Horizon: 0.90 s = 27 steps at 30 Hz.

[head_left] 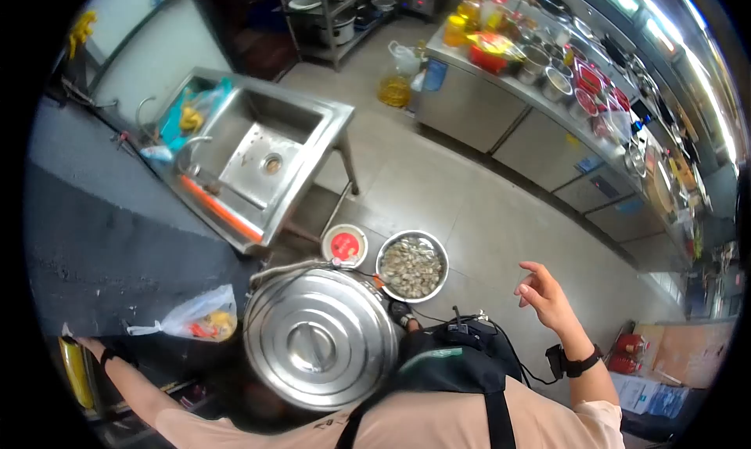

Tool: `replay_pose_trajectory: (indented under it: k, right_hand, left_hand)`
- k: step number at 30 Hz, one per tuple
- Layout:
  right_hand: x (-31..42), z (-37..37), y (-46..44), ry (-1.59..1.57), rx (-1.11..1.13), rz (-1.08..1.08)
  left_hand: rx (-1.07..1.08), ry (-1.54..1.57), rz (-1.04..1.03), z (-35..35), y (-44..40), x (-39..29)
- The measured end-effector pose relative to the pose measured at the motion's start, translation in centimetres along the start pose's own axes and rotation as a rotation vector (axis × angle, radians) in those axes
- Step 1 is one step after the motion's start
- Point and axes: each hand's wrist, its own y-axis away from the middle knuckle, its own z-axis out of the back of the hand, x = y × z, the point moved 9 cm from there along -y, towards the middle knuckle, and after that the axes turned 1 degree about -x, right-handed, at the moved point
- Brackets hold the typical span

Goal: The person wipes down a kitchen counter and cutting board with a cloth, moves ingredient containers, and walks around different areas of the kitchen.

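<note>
Grey tiled floor point(383, 156) across the middle, with a steel sink point(242, 156) to the upper left and a long steel desk point(469, 101) to the upper right, crowded with pots, jars and red baskets. Yellow gloves point(189, 120) at the far end of the sink; an oil jug point(394, 91) on the floor near the end of the desk. Down at the person's side, a big steel pot with a ridged lid point(336, 304) in place. Just beyond it on the floor, a bowl point(418, 300) of shellfish point(411, 267), beside a tub point(344, 247) with a red middle. To the left of the lid, a knotted clear bag point(210, 320) with red and yellow contents, at the edge of a dark panel point(133, 242). Left hand point(88, 344) stretched out to the far left, just above a yellow item point(76, 375); too small and partly hidden, so cannot tell how far open or whether holding anything. Right hand point(544, 296) raised over the floor, to the right of the bowl, empty, fingers loosely curled and parted from the thumb.
</note>
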Motion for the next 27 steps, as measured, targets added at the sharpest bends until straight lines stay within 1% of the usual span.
replay_pose_trajectory:
  k: [5,6,8,9,11,12,14,15,16,18,19,20,22,23,25,26,27]
  right_hand:
    - [-2.2,3.5,0.7,-0.048,-0.018,0.029]
    - [-2.9,3.6,0.8,-0.045,0.027,0.049]
    - [-5.3,6.0,1.7,-0.084,-0.053,0.053]
    - [-6.3,6.5,2.1,-0.086,-0.014,0.067]
    - [-8.8,9.1,3.2,-0.145,-0.099,0.035]
    - [-9.7,9.9,3.6,-0.149,-0.09,0.043]
    - [-12.5,12.5,4.8,-0.155,-0.134,0.014]
    - [-13.2,13.6,5.1,-0.169,-0.166,0.009]
    - [-13.3,14.8,6.1,-0.161,-0.156,-0.007]
    - [-14.7,17.8,7.0,-0.194,-0.117,-0.028]
    - [-15.9,19.3,7.8,-0.224,-0.115,-0.038]
    - [-17.0,21.4,8.7,-0.237,-0.173,-0.039]
    - [-19.5,24.4,10.4,-0.255,-0.109,0.021]
    - [-21.2,26.9,11.3,-0.259,-0.138,0.031]
    - [-24.2,31.3,12.7,-0.28,-0.107,0.027]
    - [-26.0,33.8,13.4,-0.275,-0.114,0.007]
    - [-27.7,36.2,14.2,-0.288,-0.124,0.006]
  left_hand:
    - [-0.068,-0.259,-0.083,0.7,3.6,-3.3]
    - [-0.091,-0.317,-0.095,1.8,4.3,-3.8]
    - [-0.135,-0.44,-0.115,3.2,6.3,-5.5]
    - [-0.154,-0.493,-0.126,4.0,7.3,-6.5]
    - [-0.186,-0.606,-0.144,5.2,9.5,-8.1]
    - [-0.197,-0.663,-0.153,5.7,10.2,-8.2]
    - [-0.179,-0.806,-0.218,7.0,11.8,-8.7]
    - [-0.124,-0.901,-0.289,7.2,10.8,-7.9]
    - [-0.124,-0.821,-0.391,6.8,12.4,-9.2]
    - [-0.102,-0.672,-0.594,6.1,19.7,-15.2]
    - [-0.106,-0.969,-0.245,7.0,21.2,-14.1]
    - [-0.172,-0.568,-0.192,7.9,22.4,-14.5]
    - [-0.068,-0.605,-0.497,6.2,26.4,-19.6]
    - [-0.13,-0.613,-0.425,6.7,28.1,-20.8]
    - [-0.072,-0.565,-0.298,6.8,35.0,-24.8]
    - [-0.049,-0.515,-0.264,6.3,36.9,-26.1]
    - [-0.042,-0.508,-0.276,5.8,39.4,-27.9]
